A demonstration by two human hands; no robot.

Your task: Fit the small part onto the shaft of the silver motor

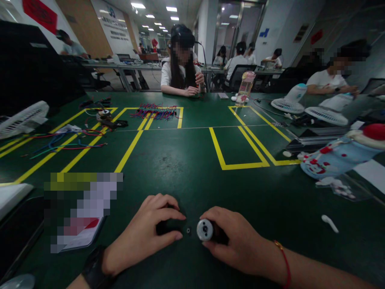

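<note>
Both wrists come in at the bottom edge, a black watch (94, 269) on the left one and a red string bracelet (284, 261) on the right. Just beyond them the right hand (237, 241) is clenched around a small motor (205, 230), a short cylinder with a silver end cap. Its long axis lies roughly flat along the desk (192, 160) and the cap faces left, toward the left hand (144, 233). That hand curls over a dark object (164, 228) whose shape I cannot make out; its grip is closed down on it, fingertips touching the surface. Between the 2 hands, just left of the motor's cap, sits 1 tiny dark ring (188, 230), free on the desk and about equally near to either hand.

Behind the motor the desk is dark green, marked with yellow tape lines (240, 164) forming rectangles. Left of the motor lies a blurred card or booklet (81, 212); far beyond it, loose coloured wires (156, 111) and a white fan (24, 118). Right of the motor are a white plastic scrap (330, 223), a blue-and-red pouch (337, 156), 2 more fans (306, 106) and a clear bottle (245, 88). Across the desk a person (182, 68) works with both hands (others sit further back in a lit office hall).
</note>
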